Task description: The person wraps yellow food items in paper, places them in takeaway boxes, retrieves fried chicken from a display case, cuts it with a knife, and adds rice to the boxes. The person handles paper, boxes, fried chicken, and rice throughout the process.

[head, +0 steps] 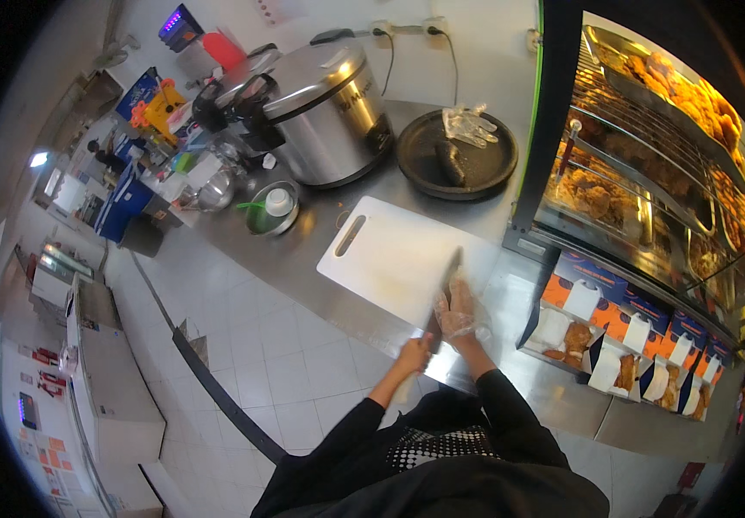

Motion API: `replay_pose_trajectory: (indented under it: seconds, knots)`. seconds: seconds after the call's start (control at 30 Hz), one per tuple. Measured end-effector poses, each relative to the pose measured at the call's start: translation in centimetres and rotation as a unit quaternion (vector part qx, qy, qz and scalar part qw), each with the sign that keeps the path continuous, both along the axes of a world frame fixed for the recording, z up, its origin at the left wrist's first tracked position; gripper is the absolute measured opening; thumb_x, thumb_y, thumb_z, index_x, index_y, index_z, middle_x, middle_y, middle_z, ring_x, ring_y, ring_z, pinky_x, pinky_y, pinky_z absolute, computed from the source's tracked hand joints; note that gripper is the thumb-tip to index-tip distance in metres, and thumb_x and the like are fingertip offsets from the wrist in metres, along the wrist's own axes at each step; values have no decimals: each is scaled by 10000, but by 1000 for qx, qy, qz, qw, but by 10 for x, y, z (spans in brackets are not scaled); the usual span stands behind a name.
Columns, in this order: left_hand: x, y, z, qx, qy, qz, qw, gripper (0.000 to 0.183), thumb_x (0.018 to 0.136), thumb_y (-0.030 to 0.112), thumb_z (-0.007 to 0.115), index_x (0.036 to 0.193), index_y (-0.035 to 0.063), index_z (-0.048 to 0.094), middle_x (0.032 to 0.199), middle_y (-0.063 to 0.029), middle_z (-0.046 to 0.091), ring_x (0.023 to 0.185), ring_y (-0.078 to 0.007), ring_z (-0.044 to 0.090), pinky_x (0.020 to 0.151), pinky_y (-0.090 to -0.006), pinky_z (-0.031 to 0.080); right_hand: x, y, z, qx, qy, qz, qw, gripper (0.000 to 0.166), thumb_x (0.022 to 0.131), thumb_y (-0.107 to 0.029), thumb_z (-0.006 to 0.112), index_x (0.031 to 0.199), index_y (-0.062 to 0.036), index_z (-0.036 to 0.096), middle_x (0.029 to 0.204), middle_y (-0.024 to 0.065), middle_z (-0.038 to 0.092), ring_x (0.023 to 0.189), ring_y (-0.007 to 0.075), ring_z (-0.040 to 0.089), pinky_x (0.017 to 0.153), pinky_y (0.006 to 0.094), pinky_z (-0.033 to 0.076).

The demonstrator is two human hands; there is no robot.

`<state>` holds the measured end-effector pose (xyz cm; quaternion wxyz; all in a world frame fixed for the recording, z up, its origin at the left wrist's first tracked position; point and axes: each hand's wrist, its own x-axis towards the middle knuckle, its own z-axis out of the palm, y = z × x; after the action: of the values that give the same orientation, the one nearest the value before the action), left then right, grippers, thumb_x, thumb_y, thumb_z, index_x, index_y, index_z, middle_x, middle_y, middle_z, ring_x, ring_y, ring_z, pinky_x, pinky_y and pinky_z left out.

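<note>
A kitchen knife (pixel 453 269) lies along the right side of the white plastic cutting board (pixel 388 252), its tip towards the far side. My bare left hand (pixel 414 356) grips its handle near the board's front edge. My right hand (pixel 458 314), in a clear disposable glove, is close against the right side of the blade with its fingers stretched forward. Something pale shows at its fingertips, but whether it is food or loose glove plastic is unclear. The board rests on a stainless steel counter (pixel 301 272) and bears faint yellowish marks.
Beyond the board stand a large steel rice cooker (pixel 333 116) and a dark stone mortar (pixel 411 175) holding a pestle (pixel 451 165) and a clear glove (pixel 469 126). A metal bowl (pixel 275 226) sits left. Right are a heated display case (pixel 544 188) and several open meal boxes (pixel 586 301).
</note>
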<state>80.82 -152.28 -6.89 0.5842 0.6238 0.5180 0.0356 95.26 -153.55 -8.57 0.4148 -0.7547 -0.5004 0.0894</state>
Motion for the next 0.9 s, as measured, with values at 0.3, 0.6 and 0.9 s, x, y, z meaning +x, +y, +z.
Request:
replay_pose_trajectory:
  seconds: [0.3, 0.6, 0.9]
  knots:
    - [48, 15, 52, -202, -147, 96, 964, 708, 763, 692, 189, 711, 45, 472, 449, 2, 359, 343, -106, 351, 342, -240, 320, 16, 24, 45, 12, 83, 60, 995, 630, 773, -109, 445, 1321, -11, 151, 1349, 220, 181, 1257, 337, 172, 1032, 386, 119]
    - [103, 193, 150, -207, -205, -63, 955, 751, 725, 728, 121, 730, 52, 447, 473, 23, 336, 365, -87, 334, 360, -226, 317, 141, 197, 179, -32, -104, 29, 994, 595, 841, -313, 359, 1320, -14, 171, 1365, 209, 140, 1262, 352, 127, 1030, 432, 86]
    - [144, 348, 105, 462, -14, -140, 875, 311, 725, 102, 471, 968, 26, 293, 708, -262, 551, 649, -396, 563, 600, -480, 430, 202, 231, 115, -190, -220, -219, 931, 615, 845, -374, 359, 1322, -35, 172, 1362, 214, 141, 1253, 370, 130, 1026, 408, 104]
